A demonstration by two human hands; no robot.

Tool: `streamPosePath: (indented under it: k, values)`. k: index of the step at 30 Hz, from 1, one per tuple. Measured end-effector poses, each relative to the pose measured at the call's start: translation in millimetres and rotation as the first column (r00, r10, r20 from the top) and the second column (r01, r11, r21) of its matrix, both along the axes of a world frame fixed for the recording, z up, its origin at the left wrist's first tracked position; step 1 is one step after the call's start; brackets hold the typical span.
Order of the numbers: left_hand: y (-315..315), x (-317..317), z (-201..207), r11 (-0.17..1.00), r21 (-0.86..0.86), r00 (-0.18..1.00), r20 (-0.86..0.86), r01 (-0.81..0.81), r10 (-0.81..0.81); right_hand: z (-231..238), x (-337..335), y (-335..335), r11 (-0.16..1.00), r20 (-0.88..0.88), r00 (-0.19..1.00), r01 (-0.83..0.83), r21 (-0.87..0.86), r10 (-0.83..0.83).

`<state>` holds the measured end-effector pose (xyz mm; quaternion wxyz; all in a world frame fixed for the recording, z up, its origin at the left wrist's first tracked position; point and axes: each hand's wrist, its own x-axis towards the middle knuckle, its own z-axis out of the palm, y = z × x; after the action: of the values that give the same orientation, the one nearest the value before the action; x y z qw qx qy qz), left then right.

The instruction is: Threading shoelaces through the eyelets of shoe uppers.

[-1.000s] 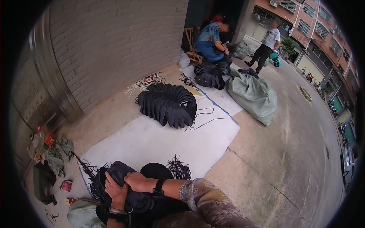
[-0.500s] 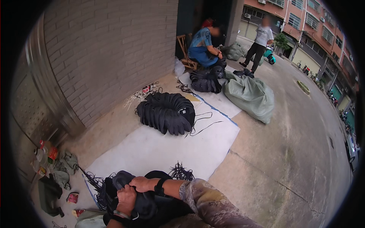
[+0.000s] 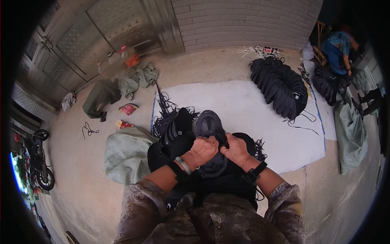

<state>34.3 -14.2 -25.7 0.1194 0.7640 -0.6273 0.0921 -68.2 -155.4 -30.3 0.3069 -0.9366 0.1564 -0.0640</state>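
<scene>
Hands meet over a dark shoe upper (image 3: 209,126) held above the lap: left hand (image 3: 203,150) and right hand (image 3: 235,148) are both clenched tight on it, knuckles nearly touching. Under them sits a heap of black uppers (image 3: 174,134) with loose laces (image 3: 162,107) trailing onto a white sheet (image 3: 243,105). A grey-green sack (image 3: 126,154) lies just left of the heap. Farther off on the sheet rests a second black pile (image 3: 280,87), and beyond it another person (image 3: 337,49) crouches by the brick wall (image 3: 243,20)
</scene>
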Motion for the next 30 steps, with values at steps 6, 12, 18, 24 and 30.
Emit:
streamPosePath:
  k: [6, 12, 18, 24, 30]
  values:
    - [151, 13, 48, 0.973, -0.041, 0.968, -0.124, -0.225, 0.218, -13, -14, 2, 0.997, 0.111, 0.994, 0.009, 0.072, -0.017]
    - [461, 36, -3, 0.106, -0.218, 0.088, 0.092, -0.97, 0.992, -5, -7, 8, 0.991, 0.109, 0.994, -0.013, 0.134, -0.002]
    - [488, 29, 29, -0.462, 0.058, -0.228, -0.919, -0.885, 0.322, -13, 13, -22, 0.787, -0.083, 0.98, 0.193, 0.586, -0.179]
    - [430, 77, 86, -0.175, -0.149, 0.209, -0.888, -0.973, -0.409, -16, 55, -27, 0.775, -0.288, 0.934, 0.34, 0.533, -0.211]
    - [424, 99, 124, -0.083, -0.321, 0.292, -0.69, -0.944, -0.662, -45, 62, -38, 0.975, -0.091, 0.995, -0.019, 0.222, 0.04]
